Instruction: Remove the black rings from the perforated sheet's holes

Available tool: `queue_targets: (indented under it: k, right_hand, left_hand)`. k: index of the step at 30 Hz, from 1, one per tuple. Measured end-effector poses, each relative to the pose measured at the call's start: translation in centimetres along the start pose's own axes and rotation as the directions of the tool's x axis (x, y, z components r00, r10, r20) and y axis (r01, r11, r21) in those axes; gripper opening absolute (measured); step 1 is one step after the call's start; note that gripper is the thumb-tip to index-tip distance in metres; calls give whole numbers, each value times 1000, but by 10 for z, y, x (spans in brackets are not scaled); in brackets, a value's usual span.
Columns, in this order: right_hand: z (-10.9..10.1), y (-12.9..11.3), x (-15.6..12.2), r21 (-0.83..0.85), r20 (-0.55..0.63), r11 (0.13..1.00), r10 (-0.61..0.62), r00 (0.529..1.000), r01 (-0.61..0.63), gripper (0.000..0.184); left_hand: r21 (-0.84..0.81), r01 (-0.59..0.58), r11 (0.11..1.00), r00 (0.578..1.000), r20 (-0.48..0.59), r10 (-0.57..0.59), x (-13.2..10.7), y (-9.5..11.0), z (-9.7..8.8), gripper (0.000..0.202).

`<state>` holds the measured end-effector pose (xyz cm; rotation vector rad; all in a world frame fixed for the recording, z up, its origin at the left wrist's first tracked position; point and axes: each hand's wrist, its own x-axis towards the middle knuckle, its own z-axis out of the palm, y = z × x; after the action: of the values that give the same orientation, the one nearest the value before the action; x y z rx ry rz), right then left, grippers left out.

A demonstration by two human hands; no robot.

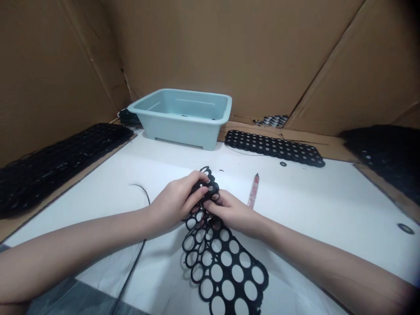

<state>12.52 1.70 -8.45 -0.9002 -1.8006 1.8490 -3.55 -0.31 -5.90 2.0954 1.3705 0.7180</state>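
A black flexible sheet full of round holes (226,258) hangs bunched between my hands and spreads down toward me over the white table. My left hand (183,197) pinches its gathered upper end between thumb and fingers. Just to the right and slightly lower, my right hand (232,212) grips the same sheet, thumb on top and fingers partly hidden behind it. A few small rings of the sheet stick up above the fingertips. Beside my right hand lies a pen-like tool with a dark pointed tip and a reddish, wrapped handle (253,190).
A light blue plastic basin (180,129) stands at the back. Behind right lies another black holed sheet (275,148). Black stacks line the left (65,162) and right (387,153) edges. Loose black rings (406,228) and thin black strands (134,262) lie about. Cardboard walls (210,48) enclose the table.
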Motion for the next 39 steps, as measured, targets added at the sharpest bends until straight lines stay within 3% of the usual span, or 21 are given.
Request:
queue_targets:
  k: [4,8,13,16,19,21,23,25,27,28,29,30,34,37,39]
  right_hand:
    - [-1,0,1,-64,-39,998,-14,999,12,20]
    - [-1,-4,1,-47,-47,999,-8,999,5,21]
    - [-1,-5,0,-14,-21,1000,6,1000,-6,23]
    - [-3,-5,0,-4,-12,1000,24,1000,-25,23]
    - [-5,-5,1,26,5,999,29,1000,-29,22]
    - [-7,-5,2,40,13,999,23,1000,-23,20]
    - [-8,-6,2,36,14,999,22,1000,-23,19]
    - [-9,-6,2,30,13,999,21,1000,-21,19]
    - [-9,-6,2,38,19,999,27,999,-28,20]
    - [-9,-6,2,46,28,998,31,999,-32,20]
    - [-9,-6,2,50,35,998,36,999,-38,20]
    - [-9,-6,2,52,40,998,43,998,-45,21]
    - [-10,-7,3,47,33,997,56,998,-58,20]
    - [-10,-6,3,59,38,997,46,998,-49,20]
    - [-10,-5,3,71,46,996,46,998,-49,20]
  left_hand:
    - [-34,-24,999,998,-51,22,-3,1,-2,20]
    - [-248,3,969,987,-155,-43,0,0,-8,19]
    - [-667,75,741,954,-168,-248,17,-14,-25,16]
    - [-741,108,663,923,-173,-345,30,-25,-42,11]
    - [-743,184,643,904,-128,-407,45,-28,-65,6]
    - [-699,202,686,916,-113,-385,58,-24,-81,6]
    - [-574,134,808,931,-206,-300,75,-20,-95,16]
    - [-334,51,941,931,-325,-166,96,-21,-106,44]
    - [-60,35,998,914,-401,-56,118,-27,-113,47]
    - [2,57,998,889,-456,-50,129,-32,-115,30]
    - [75,79,994,881,-471,-35,140,-37,-116,29]
    - [202,120,972,901,-432,-22,149,-43,-117,31]
    - [347,189,919,926,-375,-49,168,-51,-116,34]
    - [436,118,892,900,-427,90,153,-34,-110,37]
    - [507,-1,862,843,-464,274,127,-12,-100,30]
